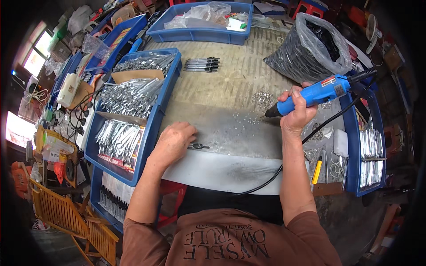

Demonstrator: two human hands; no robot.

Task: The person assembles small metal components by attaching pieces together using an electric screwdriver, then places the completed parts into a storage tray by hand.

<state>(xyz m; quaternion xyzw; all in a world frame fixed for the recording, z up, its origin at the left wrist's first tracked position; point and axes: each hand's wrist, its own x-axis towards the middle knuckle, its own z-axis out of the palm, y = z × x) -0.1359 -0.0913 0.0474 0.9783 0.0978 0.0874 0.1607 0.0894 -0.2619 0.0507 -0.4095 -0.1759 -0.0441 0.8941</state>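
In my right hand is a blue electric screwdriver, its fingers wrapped round the body. The black nose points left and down, with its tip close to small shiny metal bits scattered on the table. My left hand lies low over the table near its front edge, fingers curled. From under it a slim metal rod with a black end sticks out to the right; most of the rod is hidden by the hand. Farther back, several similar silver rods with black ends lie side by side.
A blue tray of silver rods stands at left, with cardboard dividers. A blue bin sits at the back, and a clear bag of black parts at back right. A black cable loops past my right arm. A yellow-handled tool lies at right.
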